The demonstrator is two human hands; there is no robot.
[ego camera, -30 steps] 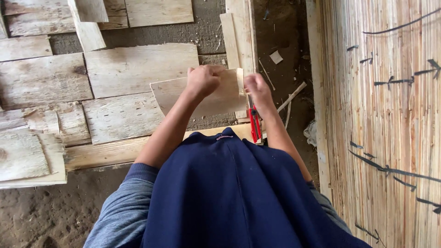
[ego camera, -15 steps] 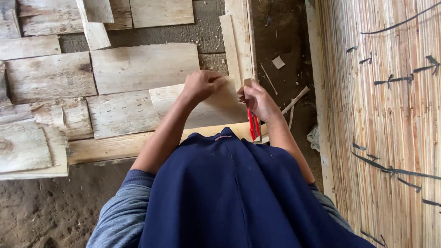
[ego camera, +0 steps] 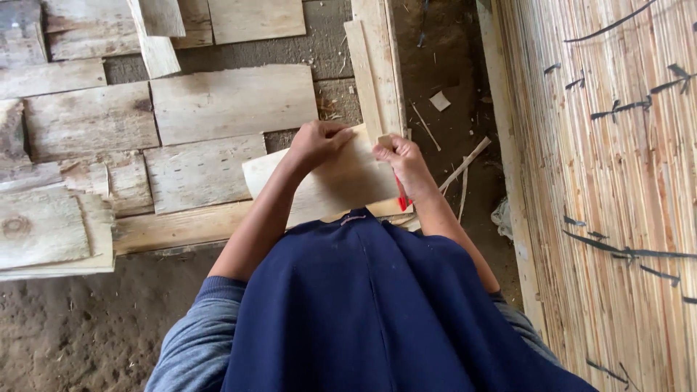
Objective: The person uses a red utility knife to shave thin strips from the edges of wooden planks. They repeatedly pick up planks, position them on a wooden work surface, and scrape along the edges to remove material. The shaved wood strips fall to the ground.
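The person in the navy top bends over a thin pale wooden board (ego camera: 330,181). The left hand (ego camera: 316,143) has its fingers curled over the board's far edge, gripping it. The right hand (ego camera: 401,161) is closed around a red-handled tool (ego camera: 401,197) at the board's right end. Beyond the fingers lie 2 upright planks (ego camera: 377,65); left of them, weathered boards (ego camera: 232,101).

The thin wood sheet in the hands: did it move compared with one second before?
Yes. The thin wood sheet now sits lower and flatter against the upright plank, with the left hand gripping its top edge.
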